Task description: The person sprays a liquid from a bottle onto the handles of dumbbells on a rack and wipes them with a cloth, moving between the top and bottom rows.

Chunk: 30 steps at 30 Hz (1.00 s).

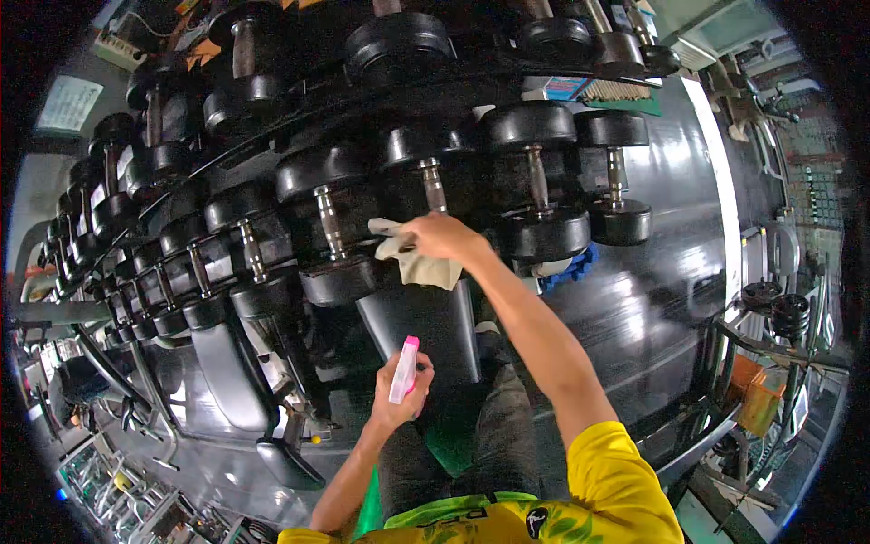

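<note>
My right hand [446, 239] is closed on a pale beige cloth [430, 273], which drapes over the near end of a black dumbbell [433, 186] on the lower rack row. That near head is mostly hidden by the cloth and hand; the metal handle shows just beyond. Closer to my body, my left hand [391, 392] grips a spray bottle [402, 374] with a white trigger head and pink nozzle. The bottle's body is hidden by my fingers. To the left of the cloth sits another dumbbell [328, 222], and to its right a larger-looking dumbbell [538, 177].
An upper rack row holds more dumbbells [399, 45]. A black padded bench [421, 331] stands between me and the rack, with another bench [231, 376] to the left. Weight plates on a machine [790, 315] are at right. Shiny dark floor [625, 308] extends rightward.
</note>
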Tool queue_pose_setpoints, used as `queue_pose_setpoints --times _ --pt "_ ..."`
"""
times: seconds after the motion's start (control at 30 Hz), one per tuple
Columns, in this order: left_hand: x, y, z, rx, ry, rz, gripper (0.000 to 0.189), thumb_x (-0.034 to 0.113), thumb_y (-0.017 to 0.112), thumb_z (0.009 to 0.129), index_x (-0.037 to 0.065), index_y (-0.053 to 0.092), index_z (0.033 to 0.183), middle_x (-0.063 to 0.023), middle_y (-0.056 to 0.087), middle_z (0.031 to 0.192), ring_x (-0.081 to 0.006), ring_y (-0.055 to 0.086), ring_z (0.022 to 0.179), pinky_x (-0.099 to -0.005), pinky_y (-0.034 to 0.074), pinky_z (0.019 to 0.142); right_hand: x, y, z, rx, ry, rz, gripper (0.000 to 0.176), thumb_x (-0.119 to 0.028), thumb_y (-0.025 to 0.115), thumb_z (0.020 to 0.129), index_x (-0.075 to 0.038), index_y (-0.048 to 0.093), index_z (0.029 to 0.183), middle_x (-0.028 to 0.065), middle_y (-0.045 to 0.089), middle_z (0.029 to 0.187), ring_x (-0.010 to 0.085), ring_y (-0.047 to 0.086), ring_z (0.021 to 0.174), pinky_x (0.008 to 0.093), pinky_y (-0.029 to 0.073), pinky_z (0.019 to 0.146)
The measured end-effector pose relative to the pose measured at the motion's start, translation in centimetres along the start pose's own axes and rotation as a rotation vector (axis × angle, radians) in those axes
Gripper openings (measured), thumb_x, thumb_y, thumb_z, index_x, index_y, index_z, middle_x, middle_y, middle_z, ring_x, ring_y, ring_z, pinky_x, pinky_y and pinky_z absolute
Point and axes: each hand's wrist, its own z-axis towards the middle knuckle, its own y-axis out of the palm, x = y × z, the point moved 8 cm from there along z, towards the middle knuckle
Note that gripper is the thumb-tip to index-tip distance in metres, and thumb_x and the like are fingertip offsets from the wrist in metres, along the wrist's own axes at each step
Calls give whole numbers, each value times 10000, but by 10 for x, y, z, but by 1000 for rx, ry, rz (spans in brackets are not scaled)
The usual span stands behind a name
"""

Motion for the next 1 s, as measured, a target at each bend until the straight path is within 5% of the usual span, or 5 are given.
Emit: queue_pose_setpoints --times 0.17,0.3,0.43,0.7,1.0 --pt "0 -11 8 -89 10 121 145 90 651 805 37 558 903 -30 563 668 -77 549 550 -234 443 510 35 -64 -53 -60 -20 21 361 -107 556 767 -149 613 1121 178 624 1042 342 608 945 412 482 853" --pt "-3 -15 15 -107 15 118 140 84 665 792 31 568 877 -42 572 764 -97 567 603 -254 454 550 78 -100 -53 -37 342 -142 348 -149 530 800 -145 593 1142 193 620 1022 330 602 966 399 481 817" --pt "-2 -14 16 -123 24 108 155 75 676 778 31 570 881 -56 567 750 -111 572 610 -260 457 558 120 -37 -15 56 544 -9 354 -254 527 846 -162 570 1185 184 582 1138 335 572 1020 415 468 844" --pt "4 -19 10 -178 151 222 180 66 687 757 33 571 890 -67 575 761 -155 593 620 -284 466 559 76 -33 -11 -280 334 -272 322 -164 498 843 -102 581 1148 167 603 1099 336 571 1015 419 470 843" --pt "-24 -16 5 -88 -55 -145 150 71 648 793 38 549 901 -33 584 723 -89 565 588 -244 450 518 -29 -40 6 64 88 86 309 -167 494 855 -57 584 1129 213 611 1037 363 591 961 419 469 851"
